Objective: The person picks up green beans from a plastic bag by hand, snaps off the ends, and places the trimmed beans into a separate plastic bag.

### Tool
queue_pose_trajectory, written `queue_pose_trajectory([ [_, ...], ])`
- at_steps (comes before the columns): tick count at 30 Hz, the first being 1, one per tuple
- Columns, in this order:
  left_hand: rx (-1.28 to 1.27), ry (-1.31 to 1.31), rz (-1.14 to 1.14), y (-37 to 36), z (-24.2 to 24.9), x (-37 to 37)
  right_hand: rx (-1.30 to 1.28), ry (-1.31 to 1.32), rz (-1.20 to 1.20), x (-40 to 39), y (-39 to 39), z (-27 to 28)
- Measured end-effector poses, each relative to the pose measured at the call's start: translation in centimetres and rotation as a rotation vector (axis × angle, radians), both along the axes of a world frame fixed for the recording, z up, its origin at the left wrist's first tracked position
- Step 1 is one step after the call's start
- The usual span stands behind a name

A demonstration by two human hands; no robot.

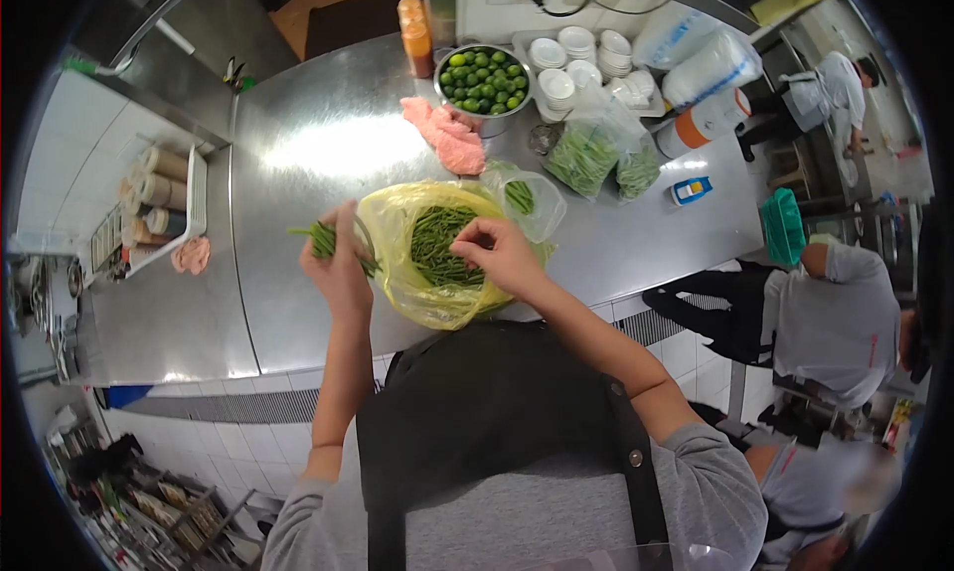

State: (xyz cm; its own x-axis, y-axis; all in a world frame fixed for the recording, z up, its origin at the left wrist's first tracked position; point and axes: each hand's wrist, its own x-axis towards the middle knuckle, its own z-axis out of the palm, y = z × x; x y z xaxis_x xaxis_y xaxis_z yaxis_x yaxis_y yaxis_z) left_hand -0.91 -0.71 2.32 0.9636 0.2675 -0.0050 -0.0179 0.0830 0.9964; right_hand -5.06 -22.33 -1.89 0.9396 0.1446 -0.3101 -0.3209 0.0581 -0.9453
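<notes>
My left hand (340, 271) is closed around a small bunch of cut green beans (322, 238), left of an open yellow plastic bag (393, 218). A heap of green beans (439, 245) lies inside the bag. Over the right part of the heap, my right hand (502, 258) has thumb and fingers pinched together; what is between them, if anything, is hidden. Just behind the bag sits a translucent plastic bag or container (547, 205) with a few cut beans in it.
On the steel counter (298, 193) are a bowl of limes (484, 81), a pink cloth (447, 136), an orange sauce bottle (415, 39), bagged green vegetables (581, 159), stacked white dishes (576, 44) and a blue-and-white item (691, 190). Several other people (835, 313) are at the right.
</notes>
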Motion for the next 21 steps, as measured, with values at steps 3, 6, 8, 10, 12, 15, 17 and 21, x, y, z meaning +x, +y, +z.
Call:
queue_pose_trajectory([
  [3, -0.117, 0.011, 0.030, 0.7, 2.1, 1.0, -0.364, -0.174, 0.068, -0.4, -0.7, -0.5],
  [6, -0.464, 0.074, -0.152, 0.5, 1.8, 1.4, -0.142, -0.171, 0.041, -0.3, -0.1, -0.6],
  [8, -0.565, 0.117, -0.158, -0.9, 1.7, 1.3, -0.099, -0.165, 0.057, 0.0, 0.8, 2.0],
  [10, -0.584, 0.097, -0.124, -2.5, 1.1, 0.8, 0.108, -0.151, -0.017, 0.1, 1.7, 4.2],
  [12, -0.575, 0.110, -0.101, -3.6, 0.7, 0.4, 0.143, -0.172, -0.043, 0.3, 2.4, 5.0],
  [15, -0.521, 0.082, -0.067, -4.4, 0.3, -0.1, -0.057, -0.170, -0.008, 0.7, 3.2, 4.8],
  [17, -0.475, 0.047, -0.046, -4.4, -0.1, -0.1, -0.076, -0.148, 0.008, 0.7, 3.5, 4.5],
  [21, -0.404, -0.012, -0.038, -4.0, -0.1, 0.0, -0.079, -0.226, -0.036, 0.7, 3.7, 4.4],
])
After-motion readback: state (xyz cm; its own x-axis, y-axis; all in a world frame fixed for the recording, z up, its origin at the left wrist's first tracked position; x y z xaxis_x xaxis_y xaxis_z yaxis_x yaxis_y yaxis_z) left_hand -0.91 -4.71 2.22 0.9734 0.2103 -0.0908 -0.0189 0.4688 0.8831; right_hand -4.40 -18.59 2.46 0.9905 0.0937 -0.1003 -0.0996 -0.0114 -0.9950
